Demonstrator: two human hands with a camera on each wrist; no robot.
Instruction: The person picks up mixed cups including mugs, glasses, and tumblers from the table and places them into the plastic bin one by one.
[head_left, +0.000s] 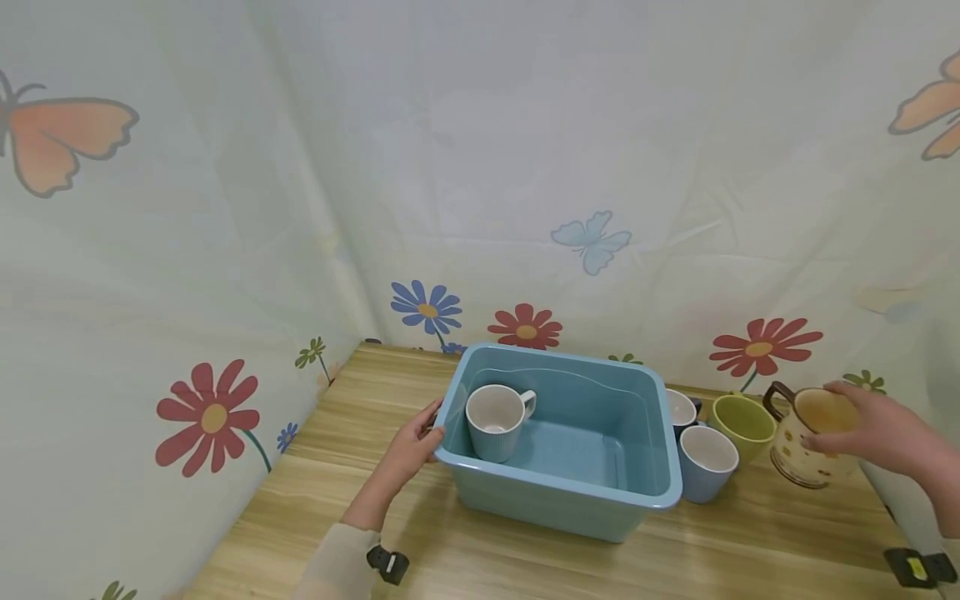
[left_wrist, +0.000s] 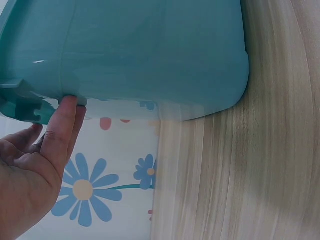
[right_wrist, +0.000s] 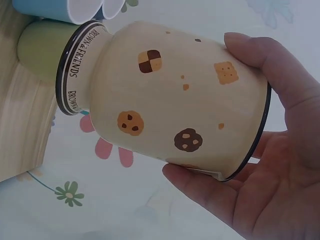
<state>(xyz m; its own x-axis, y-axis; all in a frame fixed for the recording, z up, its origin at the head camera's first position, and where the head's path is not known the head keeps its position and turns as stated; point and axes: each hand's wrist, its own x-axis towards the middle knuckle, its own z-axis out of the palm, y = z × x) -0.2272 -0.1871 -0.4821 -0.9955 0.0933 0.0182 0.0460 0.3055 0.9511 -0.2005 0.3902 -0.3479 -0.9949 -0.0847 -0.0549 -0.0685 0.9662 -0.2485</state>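
Note:
My right hand point(head_left: 877, 425) grips a cream mug point(head_left: 793, 446) with brown cookie prints by its upper body, thumb on one side and fingers on the other. The right wrist view shows the same mug point(right_wrist: 175, 95) with a dark rim, lettering round its narrower base, and fingertips on its sides. At the left end of a blue plastic bin point(head_left: 540, 492), my left hand point(head_left: 411, 446) holds the rim, thumb on top and fingers underneath. Inside the bin, a white mug point(head_left: 495, 425) stands upright at the left, its handle to the right.
Right of the bin stand a green mug point(head_left: 742, 429), a light blue mug point(head_left: 703, 475) with a white inside, and a dark mug point(head_left: 681, 410) partly hidden behind the bin's rim. Everything rests on a wood-grain table point(head_left: 375, 383), with a flowered curtain point(head_left: 480, 208) behind it.

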